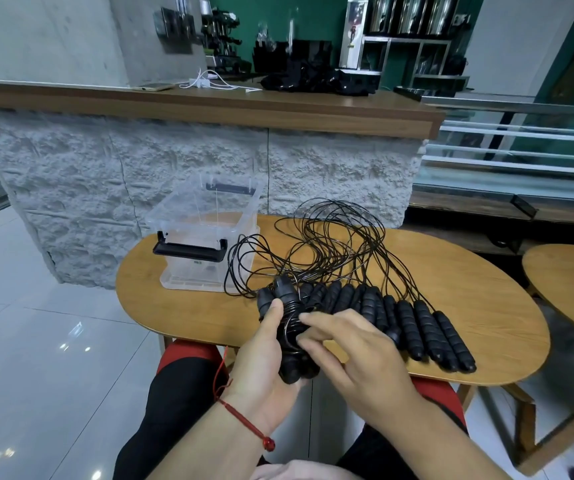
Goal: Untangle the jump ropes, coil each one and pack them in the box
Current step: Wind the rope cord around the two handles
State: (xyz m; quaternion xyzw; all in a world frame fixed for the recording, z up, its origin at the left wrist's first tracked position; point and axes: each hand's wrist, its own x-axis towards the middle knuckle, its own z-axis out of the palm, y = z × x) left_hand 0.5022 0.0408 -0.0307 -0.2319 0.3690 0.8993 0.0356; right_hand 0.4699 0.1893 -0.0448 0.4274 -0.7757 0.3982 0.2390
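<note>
The left hand is gripping a wound bundle of two handles wrapped in cord, its long axis pointing up and away from the body. The right hand is resting its fingertips on the windings, though I cannot tell whether it is pinching the cord. The clear box is standing open on the desk, ahead and left of the hands — nearer the left hand — while the loose handles are lying just right of the hands, their tangled cords looping beyond.
</note>
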